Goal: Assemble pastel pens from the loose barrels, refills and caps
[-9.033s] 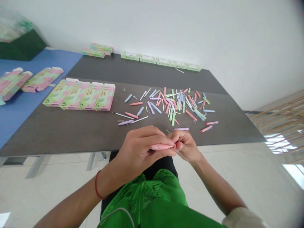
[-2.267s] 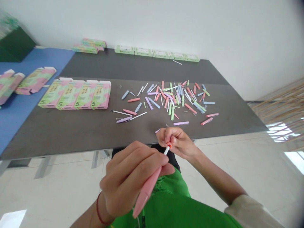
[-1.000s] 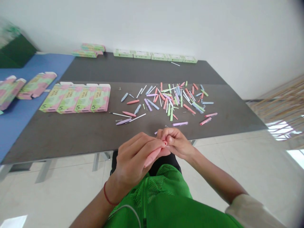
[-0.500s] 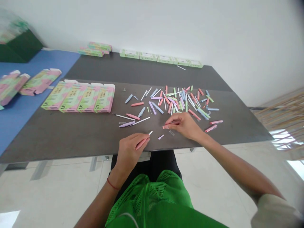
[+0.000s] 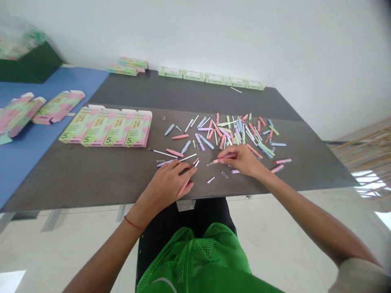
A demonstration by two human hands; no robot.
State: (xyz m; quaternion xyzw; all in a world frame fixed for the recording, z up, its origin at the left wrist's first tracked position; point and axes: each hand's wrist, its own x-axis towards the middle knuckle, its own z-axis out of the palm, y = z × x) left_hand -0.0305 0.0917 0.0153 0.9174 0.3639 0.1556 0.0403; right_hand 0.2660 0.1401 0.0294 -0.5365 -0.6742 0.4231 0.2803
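My left hand [image 5: 169, 181] is closed around a pink pen barrel [image 5: 183, 188], and a white refill end [image 5: 197, 163] sticks out past its fingers. A small pink pen piece [image 5: 196, 161] is right by those fingertips; whether they touch it I cannot tell. In a pinch, my right hand [image 5: 242, 159] holds a pink pen part [image 5: 224, 158] with a clear piece [image 5: 210, 163] at its left end. Below it are a loose clear sleeve [image 5: 224, 174], a small purple pen piece [image 5: 210, 180] and a purple part [image 5: 235, 171] partly under the hand.
Pastel pen parts and white refills [image 5: 232, 130] lie heaped beyond my right hand. Several pink-green boxes [image 5: 137, 130] line up at the left, with more on the blue surface [image 5: 18, 162]. Green boxes [image 5: 194, 75] stand along the wall. A dark green bin [image 5: 33, 65] is far left.
My left hand has turned and reached forward, its fingers spreading over the barrel. A small pink piece now shows by its fingertips. A clear end now shows on the pink part in my right hand.
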